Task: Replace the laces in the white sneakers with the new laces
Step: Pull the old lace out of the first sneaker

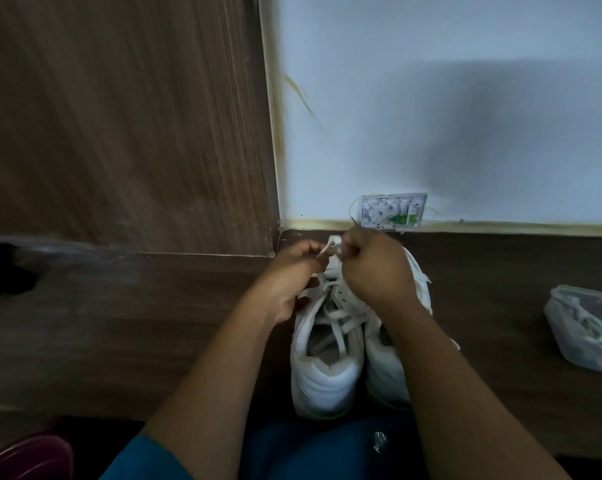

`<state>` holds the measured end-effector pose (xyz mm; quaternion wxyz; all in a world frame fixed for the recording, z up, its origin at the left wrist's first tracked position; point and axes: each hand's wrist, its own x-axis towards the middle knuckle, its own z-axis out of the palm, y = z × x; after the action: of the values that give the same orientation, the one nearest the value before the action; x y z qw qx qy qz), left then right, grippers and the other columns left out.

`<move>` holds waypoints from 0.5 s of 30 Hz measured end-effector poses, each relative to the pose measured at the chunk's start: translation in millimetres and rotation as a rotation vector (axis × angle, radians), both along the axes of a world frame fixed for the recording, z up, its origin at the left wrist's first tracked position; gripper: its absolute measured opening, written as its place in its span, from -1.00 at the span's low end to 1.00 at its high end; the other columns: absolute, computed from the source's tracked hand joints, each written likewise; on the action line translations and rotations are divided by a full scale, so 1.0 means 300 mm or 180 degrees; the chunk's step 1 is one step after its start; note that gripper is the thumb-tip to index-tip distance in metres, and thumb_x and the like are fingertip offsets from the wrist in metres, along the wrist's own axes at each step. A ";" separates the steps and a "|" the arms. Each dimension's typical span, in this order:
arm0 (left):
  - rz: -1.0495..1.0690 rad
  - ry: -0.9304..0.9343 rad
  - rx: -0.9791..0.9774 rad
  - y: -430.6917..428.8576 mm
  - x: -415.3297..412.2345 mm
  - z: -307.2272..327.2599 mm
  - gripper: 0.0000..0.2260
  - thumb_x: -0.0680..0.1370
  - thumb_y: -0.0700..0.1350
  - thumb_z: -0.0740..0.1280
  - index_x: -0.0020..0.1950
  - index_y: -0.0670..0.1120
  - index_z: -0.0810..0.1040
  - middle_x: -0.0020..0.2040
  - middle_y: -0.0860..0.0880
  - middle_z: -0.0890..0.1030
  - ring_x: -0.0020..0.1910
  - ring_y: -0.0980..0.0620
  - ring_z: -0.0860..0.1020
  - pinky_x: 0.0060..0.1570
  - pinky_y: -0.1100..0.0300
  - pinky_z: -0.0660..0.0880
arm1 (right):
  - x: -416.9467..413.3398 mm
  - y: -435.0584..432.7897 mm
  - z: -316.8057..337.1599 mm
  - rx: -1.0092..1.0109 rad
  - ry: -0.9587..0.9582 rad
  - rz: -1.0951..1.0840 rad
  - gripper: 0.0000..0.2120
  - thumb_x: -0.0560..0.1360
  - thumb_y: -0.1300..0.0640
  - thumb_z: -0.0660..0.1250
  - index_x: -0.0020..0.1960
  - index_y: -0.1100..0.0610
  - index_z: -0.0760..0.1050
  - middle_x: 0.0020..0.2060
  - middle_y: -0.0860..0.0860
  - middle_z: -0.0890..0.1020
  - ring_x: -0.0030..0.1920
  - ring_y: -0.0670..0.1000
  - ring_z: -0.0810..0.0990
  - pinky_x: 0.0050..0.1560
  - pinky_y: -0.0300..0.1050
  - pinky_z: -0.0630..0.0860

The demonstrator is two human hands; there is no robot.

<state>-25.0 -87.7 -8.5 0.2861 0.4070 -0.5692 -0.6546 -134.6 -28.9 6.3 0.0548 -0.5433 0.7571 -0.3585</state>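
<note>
- Blue clothing (327, 452) fills the bottom of the view. The person sits close up against the wooden desk (154, 323), with both forearms reaching out over it.
- Two white shoes stand side by side and touching, heels toward the sitter. This puts the eyelets in easy reach and lets the pair steady each other.
- On the left sneaker (323, 379) white lacing crosses loosely down the tongue. The right sneaker (386, 372) is largely hidden under the forearm.
- The left hand (294, 268) and right hand (375, 268) meet close together above the toe end. Each has its fingers curled and pinches the same white lace (332, 245), drawn up between them. I judge this is work at the lowest eyelets; I cannot tell whether the lace is old or new.
- A clear bag (583, 327) lies well apart at the right, with what looks like white lacing inside. It is probably the spare set, kept out of the way.
- A wall plate (393, 211) sits just beyond the hands.
</note>
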 end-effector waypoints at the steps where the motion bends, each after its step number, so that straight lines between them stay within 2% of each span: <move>1: -0.0099 -0.0020 0.0073 0.003 0.004 0.002 -0.74 0.50 -0.36 0.22 -0.18 -0.03 0.56 -0.28 -0.03 0.58 -0.28 0.03 0.50 -0.21 0.17 0.39 | -0.001 0.000 0.004 -0.0362 -0.0334 -0.0117 -0.89 0.51 0.17 0.29 -0.18 0.08 0.53 -0.27 -0.02 0.52 -0.17 0.04 0.52 -0.20 -0.17 0.34; 3: -0.0321 -0.0137 -0.0049 0.017 0.003 0.003 -0.72 0.45 -0.43 0.23 -0.20 -0.07 0.57 -0.35 -0.01 0.59 -0.37 0.09 0.53 -0.30 0.25 0.45 | -0.002 -0.004 0.006 -0.0657 -0.0664 -0.0085 -0.91 0.51 0.17 0.32 -0.18 0.08 0.54 -0.25 0.00 0.60 -0.16 0.05 0.55 -0.14 -0.11 0.43; 6: -0.0273 -0.0082 -0.0327 0.048 -0.018 0.012 -0.74 0.46 -0.47 0.27 -0.25 -0.12 0.55 -0.45 0.03 0.59 -0.47 0.16 0.54 -0.43 0.35 0.46 | -0.004 0.002 0.003 -0.0520 -0.0744 -0.0046 -0.93 0.49 0.19 0.34 -0.11 0.11 0.60 -0.20 0.00 0.64 -0.10 0.03 0.59 -0.09 -0.15 0.43; 9: 0.0342 0.0466 0.0163 0.039 -0.020 0.025 -0.79 0.49 -0.40 0.30 -0.23 -0.12 0.57 -0.46 0.03 0.60 -0.47 0.13 0.56 -0.46 0.34 0.48 | -0.023 0.020 0.000 -0.0070 -0.0548 0.0057 -0.81 0.44 0.25 0.30 0.00 0.09 0.60 -0.08 -0.01 0.65 0.01 0.02 0.59 -0.07 -0.23 0.41; 10: 0.0460 0.0652 0.0308 0.032 -0.015 0.025 -0.82 0.50 -0.35 0.32 -0.22 -0.11 0.57 -0.46 0.05 0.61 -0.47 0.15 0.56 -0.43 0.32 0.48 | -0.027 0.021 -0.002 0.0237 -0.0217 0.0224 -0.85 0.43 0.23 0.33 -0.05 0.08 0.61 -0.08 0.01 0.65 0.01 0.04 0.59 -0.08 -0.22 0.41; 11: 0.0493 0.0744 0.0376 0.029 -0.012 0.026 -0.84 0.51 -0.30 0.33 -0.22 -0.09 0.58 -0.45 0.06 0.61 -0.46 0.15 0.56 -0.36 0.29 0.47 | -0.024 0.024 -0.001 0.0525 0.0089 0.0396 -0.93 0.43 0.20 0.35 -0.18 0.06 0.59 -0.13 0.04 0.64 -0.02 0.07 0.60 -0.12 -0.19 0.40; 12: 0.0486 0.0745 0.0377 0.027 -0.010 0.023 -0.84 0.51 -0.26 0.34 -0.24 -0.06 0.59 -0.43 0.07 0.61 -0.41 0.13 0.55 -0.27 0.23 0.43 | -0.017 0.023 -0.004 0.0679 0.0347 0.0486 -0.83 0.43 0.18 0.36 -0.32 0.04 0.51 -0.20 0.06 0.61 -0.06 0.10 0.60 -0.17 -0.18 0.39; 13: 0.0468 0.0695 0.0359 0.028 -0.010 0.022 -0.83 0.50 -0.25 0.35 -0.26 -0.05 0.61 -0.41 0.07 0.62 -0.35 0.10 0.55 -0.21 0.18 0.40 | -0.013 0.017 -0.006 0.0718 0.0451 0.0485 -0.75 0.45 0.18 0.34 -0.39 0.04 0.44 -0.25 0.07 0.58 -0.09 0.12 0.59 -0.19 -0.19 0.38; 15: 0.0421 0.0651 0.0366 0.023 -0.008 0.018 -0.78 0.51 -0.28 0.32 -0.28 -0.04 0.63 -0.38 0.05 0.63 -0.27 0.05 0.53 -0.14 0.15 0.37 | -0.009 0.004 -0.001 0.0195 0.0226 0.0265 -0.82 0.46 0.24 0.30 -0.32 0.10 0.49 -0.26 0.07 0.58 -0.15 0.10 0.56 -0.19 -0.19 0.36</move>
<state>-27.4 -80.8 -3.0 0.3613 0.3905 -0.4705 -0.7040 -137.3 -27.6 6.0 0.0595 -0.5848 0.7460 -0.3131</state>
